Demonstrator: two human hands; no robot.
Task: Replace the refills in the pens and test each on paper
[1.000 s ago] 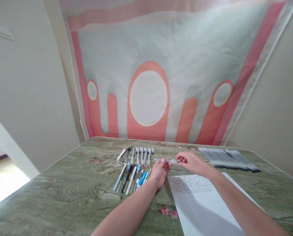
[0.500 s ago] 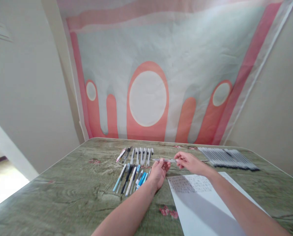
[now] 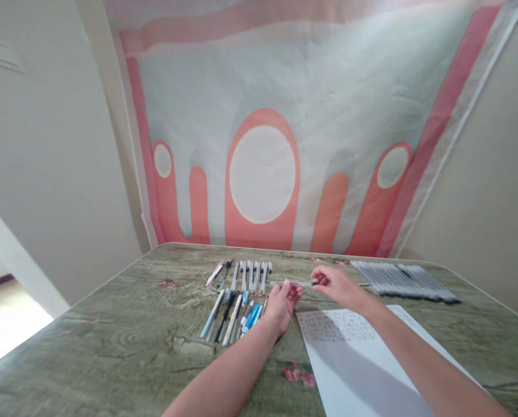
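My left hand is closed on a slim pale pen that lies level across its fingertips. My right hand is closed too, its thumb and fingers curled at the pen's dark right end; how they grip it is partly hidden. Past the right hand a thin line juts out to the right, and I cannot tell if it is held. Left of my left hand lie several mixed pens in blue, black and white. Behind them is a row of clear pens with dark parts.
A sheet of paper with handwriting lies under my right forearm. Many thin refill-like sticks with dark ends lie side by side at the right. The wood-patterned table ends at a wall hanging.
My right fingers have shifted slightly right along the pen, and its dark end shows more. My left hand keeps its hold in nearly the same place.
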